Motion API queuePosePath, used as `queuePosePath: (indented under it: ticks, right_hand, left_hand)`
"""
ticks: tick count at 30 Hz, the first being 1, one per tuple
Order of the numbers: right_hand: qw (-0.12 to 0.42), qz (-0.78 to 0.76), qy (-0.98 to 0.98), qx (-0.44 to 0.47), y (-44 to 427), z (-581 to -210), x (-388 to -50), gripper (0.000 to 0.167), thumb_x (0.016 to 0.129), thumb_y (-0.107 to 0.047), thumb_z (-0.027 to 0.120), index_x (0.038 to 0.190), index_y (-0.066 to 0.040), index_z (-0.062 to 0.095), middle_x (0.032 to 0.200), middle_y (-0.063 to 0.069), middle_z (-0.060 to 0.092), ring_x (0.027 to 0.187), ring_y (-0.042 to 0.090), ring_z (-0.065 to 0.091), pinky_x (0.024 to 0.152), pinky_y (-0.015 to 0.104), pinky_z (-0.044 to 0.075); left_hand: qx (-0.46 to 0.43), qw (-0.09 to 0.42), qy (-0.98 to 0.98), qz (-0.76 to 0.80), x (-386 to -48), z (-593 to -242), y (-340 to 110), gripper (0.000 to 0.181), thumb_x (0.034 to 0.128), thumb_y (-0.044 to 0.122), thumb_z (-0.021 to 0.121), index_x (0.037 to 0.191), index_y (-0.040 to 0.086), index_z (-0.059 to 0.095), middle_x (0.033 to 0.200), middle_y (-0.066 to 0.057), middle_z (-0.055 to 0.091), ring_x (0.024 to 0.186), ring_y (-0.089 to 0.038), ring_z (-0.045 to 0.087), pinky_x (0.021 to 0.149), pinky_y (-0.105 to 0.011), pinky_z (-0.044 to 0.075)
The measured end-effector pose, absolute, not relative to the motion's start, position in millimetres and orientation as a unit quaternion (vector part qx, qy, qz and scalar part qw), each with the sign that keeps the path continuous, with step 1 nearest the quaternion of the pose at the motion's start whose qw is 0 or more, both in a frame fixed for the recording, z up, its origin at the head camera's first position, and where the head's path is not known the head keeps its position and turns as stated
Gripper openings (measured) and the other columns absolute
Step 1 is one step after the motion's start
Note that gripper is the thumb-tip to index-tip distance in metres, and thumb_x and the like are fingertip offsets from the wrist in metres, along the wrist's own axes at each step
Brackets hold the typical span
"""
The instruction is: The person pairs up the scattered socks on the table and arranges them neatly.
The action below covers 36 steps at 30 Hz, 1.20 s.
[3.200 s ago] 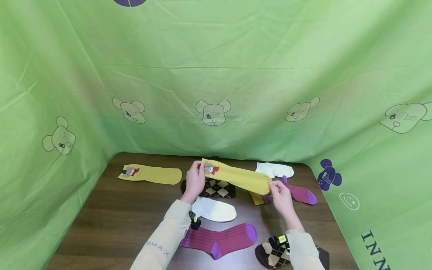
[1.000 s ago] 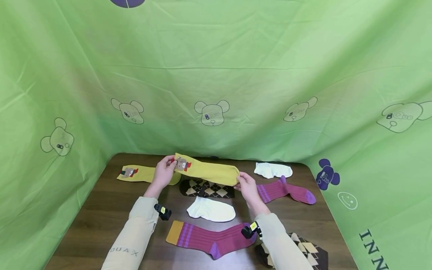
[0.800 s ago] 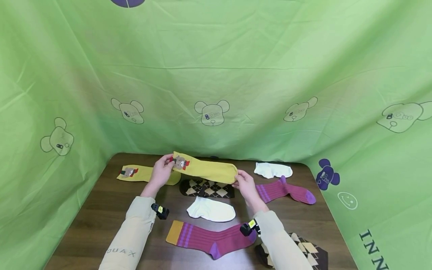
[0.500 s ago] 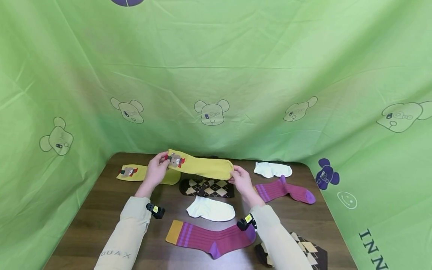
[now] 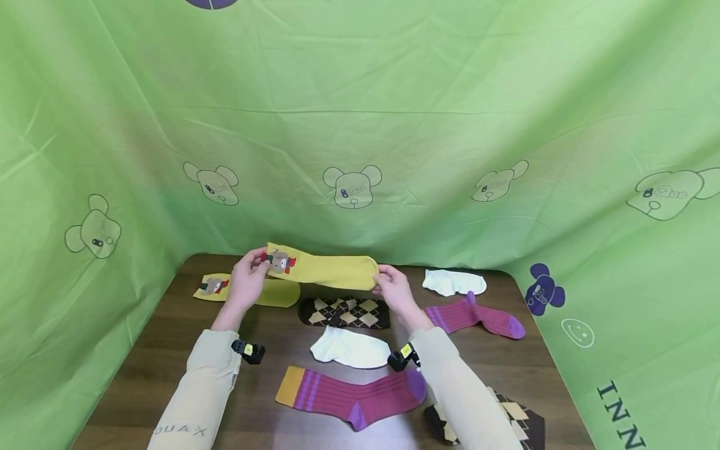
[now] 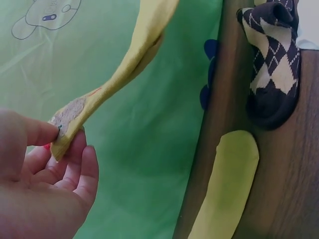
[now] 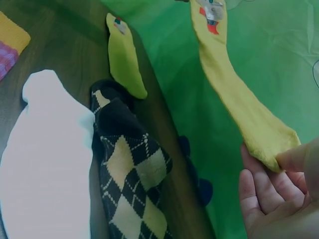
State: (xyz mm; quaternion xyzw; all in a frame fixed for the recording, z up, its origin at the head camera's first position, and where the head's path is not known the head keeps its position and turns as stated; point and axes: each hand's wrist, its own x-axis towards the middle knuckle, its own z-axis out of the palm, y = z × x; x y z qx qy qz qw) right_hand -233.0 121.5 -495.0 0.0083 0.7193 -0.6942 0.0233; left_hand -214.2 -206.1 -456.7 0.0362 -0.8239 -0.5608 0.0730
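A yellow sock (image 5: 332, 270) with a bear patch is stretched in the air between both hands, above the back of the table. My left hand (image 5: 246, 280) pinches its cuff beside the bear; thumb and fingertips close on the edge in the left wrist view. At the other end my right hand (image 5: 395, 290) pinches the toe, as the right wrist view also shows. Below and to the left, a matching yellow sock (image 5: 275, 294) lies flat on the table, partly covered by the left hand in the head view.
On the brown table (image 5: 169, 375) lie a dark argyle sock (image 5: 360, 314), white socks (image 5: 351, 348) (image 5: 452, 282), and magenta socks (image 5: 360, 397) (image 5: 495, 320). The right forearm partly covers another argyle sock (image 5: 520, 415). A green curtain (image 5: 360, 125) hangs behind and at the sides.
Both hands have carried the held yellow sock leftward and slightly toward the curtain. Earlier it hung over the right half of the table. The other socks lie where they were.
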Motion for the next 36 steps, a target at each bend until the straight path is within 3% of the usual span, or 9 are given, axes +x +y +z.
queuePosePath:
  ticks: [10,15,24,32,36]
  right_hand:
    - [0.025,-0.679,0.733,-0.005,111.4,-487.3,-240.2,0.025,0.098,0.006,0.058,0.122,0.01,0.062,0.101,0.02,0.071,0.073,0.014,0.066,0.087,0.05,0.056]
    - [0.03,-0.672,0.74,-0.02,103.5,-486.4,-245.4,0.023,0.098,0.007,0.058,0.121,0.011,0.062,0.103,0.022,0.071,0.073,0.015,0.068,0.083,0.045,0.058]
    - [0.041,-0.667,0.743,-0.044,88.0,-478.8,-254.2,0.022,0.098,0.003,0.062,0.12,0.009,0.063,0.103,0.021,0.072,0.093,0.043,0.07,0.079,0.035,0.059]
    - [0.061,-0.681,0.728,-0.05,72.4,-465.8,-255.3,0.025,0.097,0.004,0.063,0.122,0.009,0.063,0.106,0.024,0.071,0.084,0.029,0.072,0.08,0.036,0.058]
    - [0.066,-0.675,0.732,-0.057,64.1,-457.7,-257.7,0.026,0.097,0.002,0.064,0.122,0.007,0.064,0.105,0.02,0.072,0.084,0.027,0.072,0.082,0.037,0.058]
  left_hand:
    - [0.057,0.108,-0.811,-0.572,-209.0,-455.7,-218.7,0.038,0.1062,0.007,0.05,0.143,-0.004,0.051,0.122,-0.025,0.058,0.109,-0.034,0.06,0.079,-0.016,0.048]
    - [0.065,0.121,-0.821,-0.554,-206.5,-452.6,-226.3,0.038,0.1057,0.008,0.051,0.142,-0.003,0.053,0.12,-0.024,0.059,0.102,-0.029,0.06,0.074,-0.018,0.047]
    - [0.083,0.15,-0.836,-0.521,-208.2,-443.5,-245.6,0.037,0.1051,0.011,0.054,0.14,0.001,0.057,0.12,-0.022,0.062,0.099,-0.024,0.059,0.072,-0.021,0.046]
    - [0.091,0.16,-0.837,-0.515,-209.2,-434.7,-260.4,0.037,0.1054,0.014,0.054,0.141,0.004,0.057,0.122,-0.019,0.063,0.098,-0.021,0.059,0.066,-0.021,0.048]
    - [0.107,0.166,-0.834,-0.515,-208.2,-427.8,-267.6,0.037,0.1053,0.017,0.055,0.141,0.007,0.058,0.125,-0.016,0.062,0.103,-0.018,0.059,0.072,-0.022,0.049]
